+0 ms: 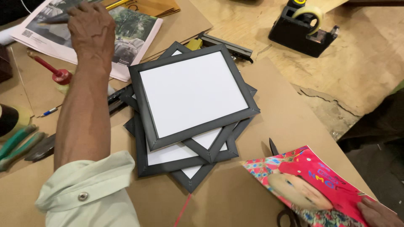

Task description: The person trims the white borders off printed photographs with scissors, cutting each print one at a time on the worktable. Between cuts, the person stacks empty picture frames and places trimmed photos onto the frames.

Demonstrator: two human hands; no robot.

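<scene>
Nearest to us, at the lower right corner, our right hand (378,212) pinches the edge of a bright pink printed sheet (311,185) with a picture on it, holding it just above the counter (235,201); only a few of that hand's digits show, closed on the paper. A pair of scissors (275,153) lies half hidden under the sheet. Just beyond it sits a stack of dark picture frames (191,94), fanned at different angles, the top one showing a blank white panel. Our left arm in a pale rolled sleeve (88,189) stretches past the stack's left side. To its left lie green-handled pliers (17,145) and a red-handled tool (52,71). Farther off, our left hand (90,29) rests palm down on a folded newspaper (126,29), its fingers bent over something thin that we cannot make out. At the far right stands a black tape dispenser (305,27). We judge this a gathering step: print in one hand, the other at the newspaper, frames waiting between. Any fitting would call for squaring the sheet to the top frame's panel.
</scene>
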